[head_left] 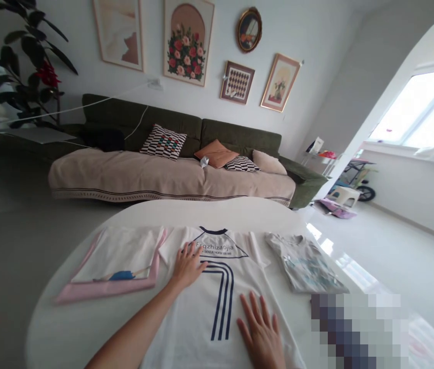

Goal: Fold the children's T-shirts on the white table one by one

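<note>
A white T-shirt (pixel 194 318) with a dark collar, lettering across the chest and a large striped 7 lies spread on the white table, its collar away from me. My left hand (pixel 188 264) rests flat on the chest area at the left, fingers apart beside the lettering. Lower down, my right hand (pixel 261 328) lies on the shirt to the right of the 7, fingers spread. Neither hand grips the fabric. The shirt's lower end runs out of view at the bottom.
Folded white and pink clothing (pixel 124 256) lies left of the shirt, and a folded grey T-shirt (pixel 305 264) lies right. A pixelated patch covers the lower right. Beyond the white table (pixel 209 209) stands a green sofa (pixel 240 136) with a beige cover and several cushions.
</note>
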The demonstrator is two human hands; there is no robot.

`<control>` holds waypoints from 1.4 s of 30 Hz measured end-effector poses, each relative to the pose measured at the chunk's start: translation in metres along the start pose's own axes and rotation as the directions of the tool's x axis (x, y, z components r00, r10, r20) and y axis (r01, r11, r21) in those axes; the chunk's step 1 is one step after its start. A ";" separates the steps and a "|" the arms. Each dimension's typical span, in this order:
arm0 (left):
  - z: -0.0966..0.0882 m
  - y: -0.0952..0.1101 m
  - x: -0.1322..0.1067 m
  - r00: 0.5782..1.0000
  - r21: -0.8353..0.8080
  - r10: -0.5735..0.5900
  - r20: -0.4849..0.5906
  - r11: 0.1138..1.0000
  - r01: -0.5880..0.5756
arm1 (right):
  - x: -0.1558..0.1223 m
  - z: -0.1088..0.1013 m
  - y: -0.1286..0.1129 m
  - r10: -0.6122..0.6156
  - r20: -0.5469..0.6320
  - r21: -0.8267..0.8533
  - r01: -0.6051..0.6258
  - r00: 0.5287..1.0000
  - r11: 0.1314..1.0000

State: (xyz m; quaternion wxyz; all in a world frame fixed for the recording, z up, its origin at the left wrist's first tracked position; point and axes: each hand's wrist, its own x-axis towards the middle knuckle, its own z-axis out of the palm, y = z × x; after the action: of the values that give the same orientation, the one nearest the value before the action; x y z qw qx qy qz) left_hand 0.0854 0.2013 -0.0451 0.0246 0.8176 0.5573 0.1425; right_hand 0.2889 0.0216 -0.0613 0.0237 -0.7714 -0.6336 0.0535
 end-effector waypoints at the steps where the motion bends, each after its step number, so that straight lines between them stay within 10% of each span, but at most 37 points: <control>1: 0.004 -0.002 0.007 1.000 0.010 -0.021 0.000 1.000 0.021 | 0.000 -0.002 0.002 0.009 0.021 0.020 -0.010 1.000 1.000; 6: 0.013 -0.003 0.013 1.000 0.020 -0.012 -0.025 1.000 0.013 | 0.036 -0.033 0.009 -0.036 0.067 0.121 0.028 0.997 0.992; 14: 0.015 -0.001 0.017 0.997 0.040 -0.071 -0.029 0.997 0.072 | 0.181 -0.056 0.007 0.015 -0.051 0.119 -0.009 0.999 0.993; 22: 0.019 0.000 0.020 0.994 0.083 -0.109 -0.011 0.991 0.109 | 0.203 -0.043 -0.011 0.158 -0.133 0.164 -0.135 0.979 0.977; 29: 0.020 -0.002 0.019 0.996 0.074 -0.085 -0.032 0.993 0.087 | 0.173 -0.028 -0.039 -0.066 -0.030 0.204 0.071 0.997 0.976; 34: 0.022 -0.002 0.019 0.996 0.065 -0.071 -0.051 0.995 0.074 | 0.095 -0.025 0.039 0.015 -0.207 0.216 0.031 0.978 0.976; 42: 0.021 -0.003 0.017 0.997 0.048 -0.077 -0.022 0.996 0.077 | -0.063 -0.008 0.184 0.327 -0.532 0.109 -0.321 0.781 0.941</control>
State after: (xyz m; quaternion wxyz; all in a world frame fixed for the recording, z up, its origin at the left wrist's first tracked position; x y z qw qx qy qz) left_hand 0.0938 0.2211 -0.0621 0.0047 0.7944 0.5919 0.1360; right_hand 0.4570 -0.0762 -0.0697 0.1971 -0.8517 -0.4584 -0.1599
